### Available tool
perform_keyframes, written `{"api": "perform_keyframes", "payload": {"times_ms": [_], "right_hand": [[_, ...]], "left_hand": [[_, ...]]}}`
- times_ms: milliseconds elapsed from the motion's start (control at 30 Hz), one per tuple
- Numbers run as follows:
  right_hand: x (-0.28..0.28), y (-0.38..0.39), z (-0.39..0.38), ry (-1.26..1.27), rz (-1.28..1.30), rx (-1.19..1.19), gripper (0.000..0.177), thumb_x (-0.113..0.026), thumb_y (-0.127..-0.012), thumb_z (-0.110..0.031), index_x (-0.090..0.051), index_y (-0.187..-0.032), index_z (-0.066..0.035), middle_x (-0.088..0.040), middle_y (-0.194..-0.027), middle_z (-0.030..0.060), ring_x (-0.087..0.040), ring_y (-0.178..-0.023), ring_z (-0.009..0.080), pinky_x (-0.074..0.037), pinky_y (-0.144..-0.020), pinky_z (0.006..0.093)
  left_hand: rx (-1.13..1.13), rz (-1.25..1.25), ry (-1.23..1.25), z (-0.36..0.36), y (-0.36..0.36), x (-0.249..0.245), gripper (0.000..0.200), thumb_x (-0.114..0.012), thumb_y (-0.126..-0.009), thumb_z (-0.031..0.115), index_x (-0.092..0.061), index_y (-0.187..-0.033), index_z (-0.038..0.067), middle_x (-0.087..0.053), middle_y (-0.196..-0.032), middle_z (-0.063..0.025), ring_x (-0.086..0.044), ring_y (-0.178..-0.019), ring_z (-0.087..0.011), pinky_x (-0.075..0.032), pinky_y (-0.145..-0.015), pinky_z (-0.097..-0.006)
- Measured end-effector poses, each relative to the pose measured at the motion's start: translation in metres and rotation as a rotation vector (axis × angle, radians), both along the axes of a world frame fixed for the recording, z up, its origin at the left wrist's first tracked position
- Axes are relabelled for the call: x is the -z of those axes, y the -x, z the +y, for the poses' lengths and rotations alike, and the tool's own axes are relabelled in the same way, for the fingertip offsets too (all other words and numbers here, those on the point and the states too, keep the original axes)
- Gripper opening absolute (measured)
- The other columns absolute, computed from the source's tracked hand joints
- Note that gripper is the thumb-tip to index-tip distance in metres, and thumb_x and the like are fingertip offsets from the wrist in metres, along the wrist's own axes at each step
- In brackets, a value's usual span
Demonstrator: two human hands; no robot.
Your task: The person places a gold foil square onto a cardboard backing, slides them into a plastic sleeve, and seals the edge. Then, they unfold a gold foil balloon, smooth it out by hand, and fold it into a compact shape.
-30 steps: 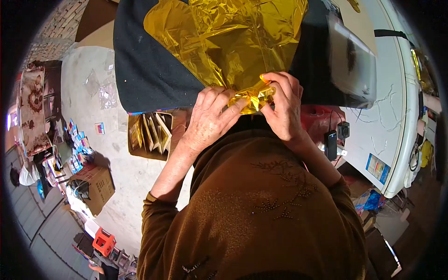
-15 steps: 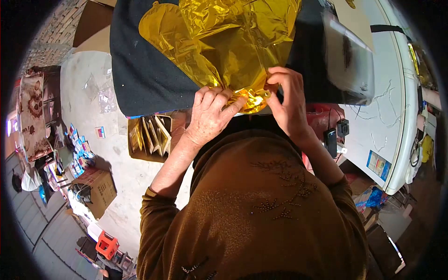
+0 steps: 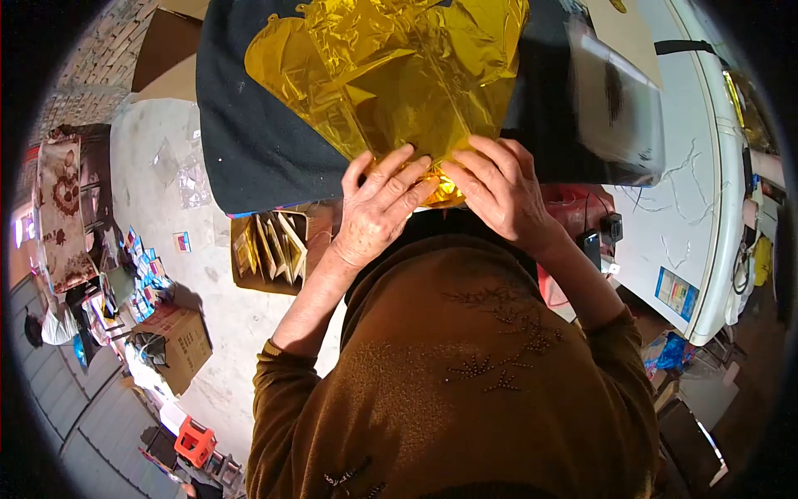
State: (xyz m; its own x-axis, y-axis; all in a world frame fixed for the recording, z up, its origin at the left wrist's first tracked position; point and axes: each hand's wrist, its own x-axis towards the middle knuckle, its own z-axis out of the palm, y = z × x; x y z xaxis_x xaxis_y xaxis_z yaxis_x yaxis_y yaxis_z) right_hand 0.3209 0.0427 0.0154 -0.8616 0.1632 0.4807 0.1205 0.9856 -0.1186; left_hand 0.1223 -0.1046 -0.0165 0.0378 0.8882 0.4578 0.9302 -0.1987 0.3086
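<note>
A flat, shiny gold foil balloon (image 3: 407, 91) is spread on a black cloth (image 3: 258, 125) in front of me. Its near edge is bunched and crinkled close to my body. My left hand (image 3: 378, 204) rests on the left of that edge, fingers spread over the foil. From the other side, my right hand (image 3: 503, 191) lies on the foil with its fingers stretched out and slightly bent. A small strip of bright foil shows between the two hands. Both thumbs are mostly hidden.
An open cardboard box (image 3: 270, 249) with flat packets stands below the cloth at left. A clear plastic bag (image 3: 615, 108) lies on the cloth's right side. Beyond it is a white appliance (image 3: 665, 208). A taped carton (image 3: 179, 345) and a red-orange stool (image 3: 194, 441) are at lower left.
My right hand has gone from a raised thumb-and-finger grip at the foil's edge to lying over the foil, nearer my left hand. The left fingers have spread slightly.
</note>
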Motion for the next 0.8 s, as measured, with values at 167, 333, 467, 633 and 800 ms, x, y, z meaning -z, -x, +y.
{"api": "perform_keyframes", "payload": {"times_ms": [167,333,467,633,800], "right_hand": [[0.002,-0.002,0.002,-0.002,0.063,-0.065,0.028,-0.074,-0.079,-0.012,-0.076,-0.106,-0.004,-0.067,-0.106,0.0049,-0.060,-0.109,0.0222,-0.047,-0.099,0.0434],[0.001,0.003,0.002,-0.036,0.091,-0.066,0.022,-0.070,-0.081,-0.012,-0.075,-0.100,-0.003,-0.068,-0.107,0.0073,-0.062,-0.106,0.0229,-0.049,-0.095,0.0423],[0.004,0.003,0.003,-0.046,0.106,-0.089,0.020,-0.068,-0.081,-0.013,-0.071,-0.098,-0.002,-0.069,-0.106,0.0096,-0.066,-0.096,0.0248,-0.050,-0.093,0.0430],[0.012,0.002,0.006,0.011,0.107,-0.119,0.019,-0.069,-0.082,-0.013,-0.069,-0.098,-0.003,-0.068,-0.105,0.0101,-0.065,-0.098,0.0253,-0.051,-0.090,0.0437],[-0.002,0.007,0.014,0.194,0.103,-0.129,0.033,-0.076,-0.080,-0.012,-0.068,-0.109,-0.001,-0.068,-0.109,0.0118,-0.065,-0.103,0.0288,-0.050,-0.093,0.0444]], "left_hand": [[0.087,-0.172,0.010,0.005,0.004,-0.003,0.044,-0.072,-0.082,0.005,-0.074,-0.125,0.013,-0.068,-0.135,-0.0035,-0.057,-0.135,-0.0231,-0.038,-0.120,-0.0444],[0.089,-0.107,0.052,0.009,0.003,-0.020,0.067,-0.074,-0.079,0.009,-0.060,-0.144,0.015,-0.060,-0.145,-0.0050,-0.055,-0.136,-0.0252,-0.040,-0.115,-0.0442],[0.044,0.016,0.035,0.016,-0.001,-0.018,0.047,-0.073,-0.083,0.012,-0.071,-0.130,0.012,-0.064,-0.142,-0.0046,-0.058,-0.132,-0.0237,-0.044,-0.104,-0.0401],[0.075,0.100,-0.003,0.018,0.003,-0.015,0.041,-0.071,-0.083,0.008,-0.073,-0.124,0.011,-0.069,-0.134,-0.0035,-0.061,-0.130,-0.0215,-0.047,-0.100,-0.0379],[0.128,0.076,0.021,0.025,0.019,-0.019,0.045,-0.069,-0.079,0.010,-0.070,-0.124,0.008,-0.070,-0.131,-0.0061,-0.062,-0.128,-0.0224,-0.048,-0.102,-0.0400]]}}
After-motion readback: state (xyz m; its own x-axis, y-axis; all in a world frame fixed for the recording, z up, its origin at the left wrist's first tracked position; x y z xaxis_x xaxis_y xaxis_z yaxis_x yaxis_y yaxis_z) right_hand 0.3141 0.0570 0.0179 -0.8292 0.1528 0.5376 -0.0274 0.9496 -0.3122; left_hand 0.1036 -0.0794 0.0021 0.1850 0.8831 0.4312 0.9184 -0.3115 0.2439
